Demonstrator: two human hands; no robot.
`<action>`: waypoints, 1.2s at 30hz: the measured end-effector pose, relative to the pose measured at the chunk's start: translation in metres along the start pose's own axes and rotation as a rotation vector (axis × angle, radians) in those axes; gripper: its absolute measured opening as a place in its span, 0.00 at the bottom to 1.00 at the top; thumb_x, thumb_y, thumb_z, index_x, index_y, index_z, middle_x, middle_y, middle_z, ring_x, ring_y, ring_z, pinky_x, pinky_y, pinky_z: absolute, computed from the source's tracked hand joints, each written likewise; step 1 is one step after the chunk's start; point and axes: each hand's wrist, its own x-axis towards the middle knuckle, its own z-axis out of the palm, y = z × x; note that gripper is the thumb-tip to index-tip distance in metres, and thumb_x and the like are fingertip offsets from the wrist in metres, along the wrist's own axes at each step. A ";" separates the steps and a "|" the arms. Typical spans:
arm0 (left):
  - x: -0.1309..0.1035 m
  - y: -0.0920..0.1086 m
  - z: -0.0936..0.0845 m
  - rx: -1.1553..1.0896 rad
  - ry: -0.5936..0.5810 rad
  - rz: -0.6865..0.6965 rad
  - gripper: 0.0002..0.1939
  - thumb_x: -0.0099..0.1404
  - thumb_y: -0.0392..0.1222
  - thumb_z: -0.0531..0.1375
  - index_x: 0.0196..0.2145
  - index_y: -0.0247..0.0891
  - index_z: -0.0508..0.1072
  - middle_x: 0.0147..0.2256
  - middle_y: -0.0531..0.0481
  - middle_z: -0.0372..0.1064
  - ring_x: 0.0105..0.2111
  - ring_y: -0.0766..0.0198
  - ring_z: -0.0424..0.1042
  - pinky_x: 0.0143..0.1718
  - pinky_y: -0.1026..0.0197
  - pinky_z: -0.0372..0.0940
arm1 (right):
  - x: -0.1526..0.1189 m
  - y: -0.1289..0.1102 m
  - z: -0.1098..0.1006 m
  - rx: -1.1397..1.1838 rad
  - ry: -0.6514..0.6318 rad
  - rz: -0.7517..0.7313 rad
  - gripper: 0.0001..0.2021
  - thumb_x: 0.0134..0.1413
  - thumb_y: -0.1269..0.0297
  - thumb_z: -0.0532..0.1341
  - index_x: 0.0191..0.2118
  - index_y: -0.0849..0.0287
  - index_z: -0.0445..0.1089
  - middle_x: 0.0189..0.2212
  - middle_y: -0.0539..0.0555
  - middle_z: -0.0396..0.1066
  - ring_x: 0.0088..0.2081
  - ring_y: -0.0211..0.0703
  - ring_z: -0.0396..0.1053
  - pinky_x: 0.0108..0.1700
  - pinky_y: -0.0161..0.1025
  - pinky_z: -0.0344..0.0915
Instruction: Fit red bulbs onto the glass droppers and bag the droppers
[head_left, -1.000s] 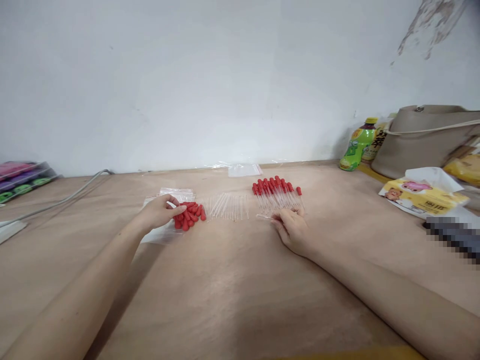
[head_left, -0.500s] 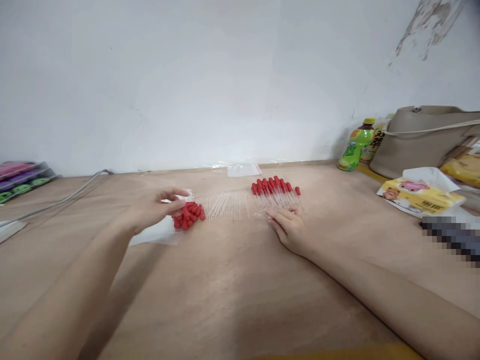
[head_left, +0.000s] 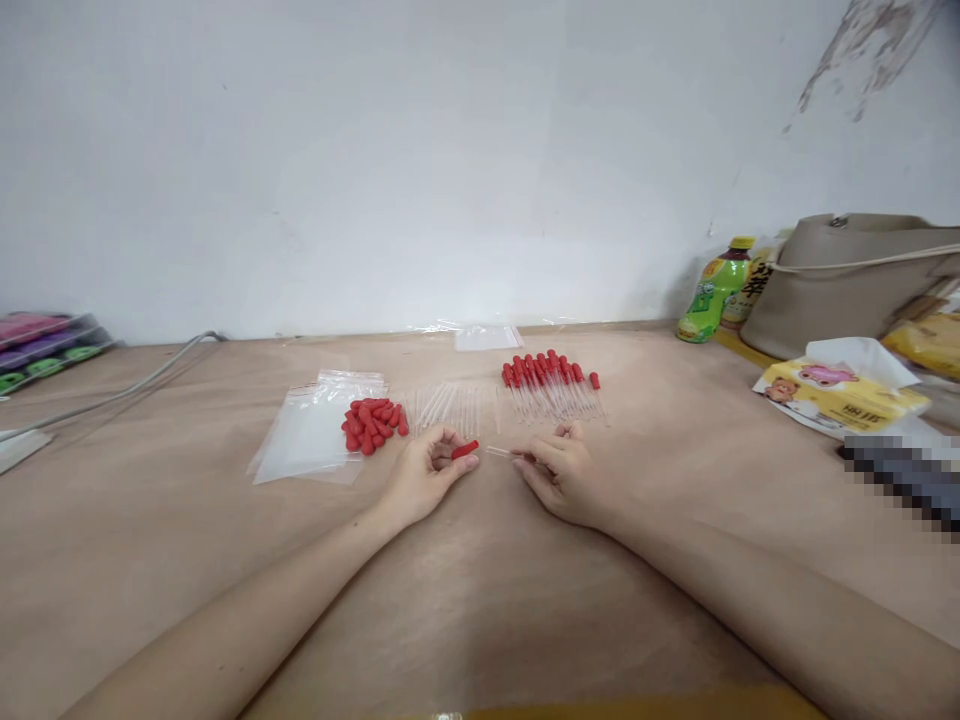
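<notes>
My left hand (head_left: 429, 470) pinches a red rubber dropper bulb (head_left: 464, 450), its open end facing right. Just across from it, my right hand (head_left: 559, 472) is closed on a thin glass dropper tube (head_left: 498, 452), whose bare end points at the bulb with a small gap between them. A heap of red bulbs (head_left: 369, 425) lies left of my left hand, partly on clear zip bags (head_left: 307, 430). Behind my hands, a row of bare glass tubes (head_left: 454, 410) lies on the table. Beyond my right hand are several droppers with red bulbs fitted (head_left: 551, 385).
A small zip bag (head_left: 486, 338) lies by the wall. On the right stand a green drink bottle (head_left: 712, 292), a beige bag (head_left: 832, 280) and a tissue pack (head_left: 840, 388), with a blurred dark object in front. A grey cable (head_left: 150, 378) and a colourful pack (head_left: 45, 350) are at left.
My left hand has come from the bulb heap toward the middle, now with a red bulb in it. My right hand has drawn slightly back from the fitted droppers, holding a glass tube.
</notes>
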 end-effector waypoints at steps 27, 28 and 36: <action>-0.004 -0.002 0.004 0.114 -0.038 0.187 0.10 0.60 0.44 0.56 0.35 0.37 0.73 0.33 0.49 0.73 0.33 0.62 0.71 0.36 0.62 0.65 | 0.004 -0.004 -0.004 0.174 -0.115 0.018 0.09 0.56 0.65 0.53 0.36 0.57 0.69 0.21 0.46 0.69 0.22 0.32 0.60 0.37 0.38 0.49; -0.005 -0.002 0.003 0.115 -0.050 0.183 0.10 0.60 0.45 0.56 0.35 0.37 0.73 0.33 0.50 0.73 0.33 0.62 0.71 0.35 0.63 0.65 | 0.005 -0.004 -0.005 0.176 -0.136 0.017 0.09 0.56 0.65 0.52 0.36 0.56 0.70 0.22 0.47 0.69 0.22 0.33 0.60 0.37 0.38 0.49; -0.010 0.002 0.000 0.208 -0.178 0.176 0.11 0.61 0.45 0.54 0.35 0.40 0.74 0.31 0.51 0.72 0.31 0.63 0.70 0.33 0.63 0.64 | 0.010 0.000 -0.014 0.056 -0.193 -0.067 0.09 0.55 0.66 0.53 0.37 0.55 0.71 0.26 0.48 0.72 0.23 0.32 0.62 0.36 0.38 0.46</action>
